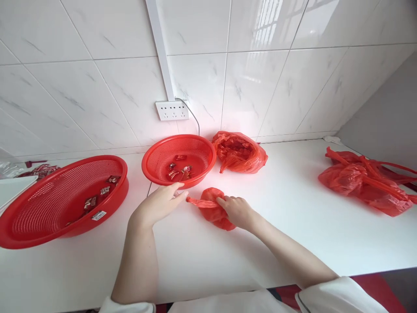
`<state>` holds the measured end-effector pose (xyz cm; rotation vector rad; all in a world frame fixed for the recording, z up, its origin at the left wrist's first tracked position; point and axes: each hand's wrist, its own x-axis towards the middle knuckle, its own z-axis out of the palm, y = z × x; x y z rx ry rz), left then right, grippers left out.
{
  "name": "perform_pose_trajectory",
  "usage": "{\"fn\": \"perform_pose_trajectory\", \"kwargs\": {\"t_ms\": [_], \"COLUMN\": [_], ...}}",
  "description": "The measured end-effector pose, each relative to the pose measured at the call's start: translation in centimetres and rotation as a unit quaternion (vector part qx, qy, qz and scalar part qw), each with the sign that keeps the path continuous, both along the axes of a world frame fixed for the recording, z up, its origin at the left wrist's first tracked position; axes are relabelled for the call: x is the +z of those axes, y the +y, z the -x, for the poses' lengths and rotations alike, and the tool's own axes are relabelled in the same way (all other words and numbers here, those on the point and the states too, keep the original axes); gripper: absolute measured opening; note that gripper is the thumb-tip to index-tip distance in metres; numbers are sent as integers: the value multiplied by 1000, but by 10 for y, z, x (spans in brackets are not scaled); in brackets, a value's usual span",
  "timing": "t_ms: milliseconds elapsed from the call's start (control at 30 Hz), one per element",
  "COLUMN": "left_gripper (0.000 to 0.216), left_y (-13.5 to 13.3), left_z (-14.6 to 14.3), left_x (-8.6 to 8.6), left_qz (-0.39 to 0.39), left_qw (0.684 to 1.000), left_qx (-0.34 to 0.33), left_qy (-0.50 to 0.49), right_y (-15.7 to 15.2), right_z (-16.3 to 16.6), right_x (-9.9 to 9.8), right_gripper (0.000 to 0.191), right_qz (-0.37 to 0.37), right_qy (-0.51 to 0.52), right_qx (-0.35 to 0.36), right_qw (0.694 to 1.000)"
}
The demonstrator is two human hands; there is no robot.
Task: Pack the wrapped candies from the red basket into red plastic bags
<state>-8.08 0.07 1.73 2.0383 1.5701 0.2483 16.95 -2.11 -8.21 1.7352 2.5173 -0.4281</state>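
Observation:
My right hand [239,211] is closed on a small red plastic bag [213,213], whose twisted top points left along the white counter. My left hand [163,202] is at the front rim of a round red mesh basket [153,176]. Its thumb is apart from the fingers, and I see nothing held there; the fingertips reach the rim, though I cannot tell whether they touch it. Several small wrapped pieces [185,171] with red and white wrappers lie in the bottom of that basket.
At the left stands a larger red basket [119,187] with a few wrapped pieces. A crumpled red bag [243,152] sits against the tiled wall. More tied red bags [345,178] lie at the right. A power strip [172,111] with a grey cable hangs on the wall.

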Motion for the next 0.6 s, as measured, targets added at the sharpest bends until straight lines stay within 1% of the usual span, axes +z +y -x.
{"fn": "perform_pose_trajectory", "kwargs": {"t_ms": [33, 100, 167, 200, 233, 267, 300, 333, 367, 400, 433, 467, 500, 600], "left_gripper": [46, 50, 54, 55, 56, 56, 56, 56, 56, 55, 55, 55, 55, 55], "left_y": [1, 2, 4, 4, 5, 5, 5, 5, 5, 4, 4, 4, 4, 3], "left_z": [0, 1, 2, 3, 4, 4, 5, 4, 4, 3, 2, 1, 0, -4], "left_x": [-1, -2, -4, -4, -5, -6, -6, -7, -7, -7, -7, -7, -7, -7], "left_qz": [3, -1, 0, 2, 6, 9, 10, 9, 6, 2, -2, -4, -4, 5], "left_qw": [1000, 1000, 1000, 1000, 1000, 1000, 1000, 1000, 1000, 1000, 1000, 1000, 1000, 1000], "left_qx": [0, 4, 6, 3, 0, -3, -5, -5, -4, -2, 0, 2, 4, 10], "left_qy": [0, 0, -1, -3, -6, -10, -13, -15, -14, -9, -2, 5, 10, 13], "right_y": [-1, -1, -1, -2, -2, -2, -3, -4, -4, -3, -1, 2, 6, 28], "right_z": [-16, -56, -107, -134, -162, -188, -211, -230, -244, -251, -252, -247, -235, -178], "right_x": [-3, -5, -5, -5, -5, -4, -2, 1, 5, 10, 15, 20, 24, 32], "right_gripper": [45, 52, 53, 52, 48, 40, 24, 12, 11, 15, 18, 20, 20, 25], "right_qz": [3, 18, 26, 37, 32, 9, -41, -74, -123, -184, -239, -288, -324, -348], "right_qy": [20, 57, 48, 47, 46, 50, 46, 23, 12, 14, 27, 49, 74, 127], "right_qx": [-13, -76, -134, -184, -247, -316, -388, -430, -465, -482, -479, -462, -432, -313], "right_qw": [1000, 995, 989, 981, 967, 947, 920, 900, 876, 857, 844, 838, 839, 875]}}
